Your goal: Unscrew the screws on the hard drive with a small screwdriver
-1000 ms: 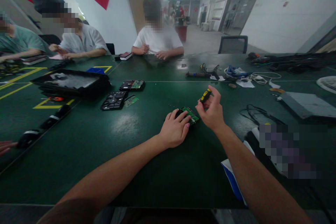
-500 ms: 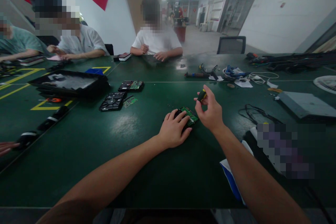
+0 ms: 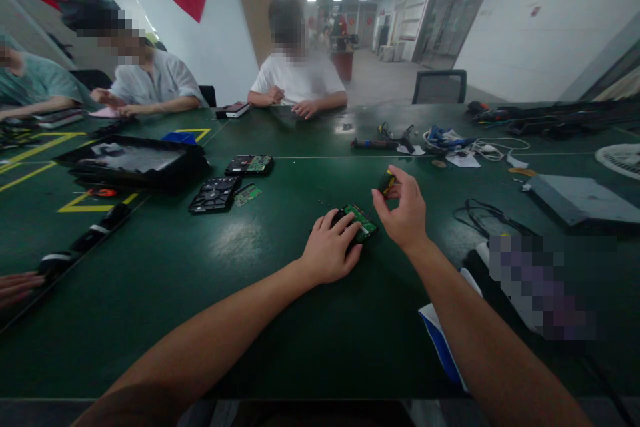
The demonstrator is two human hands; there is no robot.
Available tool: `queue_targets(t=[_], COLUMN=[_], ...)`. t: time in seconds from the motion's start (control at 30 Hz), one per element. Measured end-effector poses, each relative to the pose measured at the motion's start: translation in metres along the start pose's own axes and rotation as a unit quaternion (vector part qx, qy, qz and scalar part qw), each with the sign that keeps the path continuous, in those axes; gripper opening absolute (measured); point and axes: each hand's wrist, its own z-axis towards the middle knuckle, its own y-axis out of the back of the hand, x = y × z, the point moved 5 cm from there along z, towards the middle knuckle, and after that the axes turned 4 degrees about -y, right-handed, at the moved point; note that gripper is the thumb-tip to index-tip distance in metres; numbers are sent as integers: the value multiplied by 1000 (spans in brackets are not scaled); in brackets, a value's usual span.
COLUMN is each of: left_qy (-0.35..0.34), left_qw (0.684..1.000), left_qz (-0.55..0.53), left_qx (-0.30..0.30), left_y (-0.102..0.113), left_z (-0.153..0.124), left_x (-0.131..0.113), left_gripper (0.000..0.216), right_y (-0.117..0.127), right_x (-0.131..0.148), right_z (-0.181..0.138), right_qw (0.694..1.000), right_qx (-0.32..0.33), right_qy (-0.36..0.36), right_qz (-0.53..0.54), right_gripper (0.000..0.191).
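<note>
Green desk (image 3: 280,293), left hand (image 3: 330,250) pressing flat on drive (image 3: 361,223), right hand (image 3: 403,210) gripping screwdriver (image 3: 386,183), shaft hidden, handle tilted up-right.

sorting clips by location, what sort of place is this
Probably an electronics repair or teardown workshop: a long green worktable, opened hard drives and loose circuit boards on it, and other people seated at work along it.
</note>
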Motion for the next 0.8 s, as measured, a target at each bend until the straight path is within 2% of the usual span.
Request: queue_targets(t=[0.17, 0.27, 0.4, 0.63, 0.8], left_qy=[-2, -4, -3, -1, 0], left_qw=[1000, 1000, 1000, 1000, 1000], left_qz=[-2, -3, -4, 0, -7], left_qx=[-6, -5, -6, -5, -6], left_y=[0, 0, 0, 0, 1], left_z=[0, 0, 0, 0, 0], left_x=[0, 0, 0, -1, -1], left_gripper=[56, 56, 56, 57, 57], right_y=[-1, -5, -6, -6, -7], right_x=[4, 1, -5, 0, -3], right_z=[-2, -4, -5, -5, -5], right_qw=[1000, 999, 999, 998, 997], right_qx=[13, 25, 11, 30, 4], right_qy=[11, -6, -28, -8, -17], right_qz=[12, 37, 32, 51, 70], right_gripper=[55, 57, 59, 60, 60])
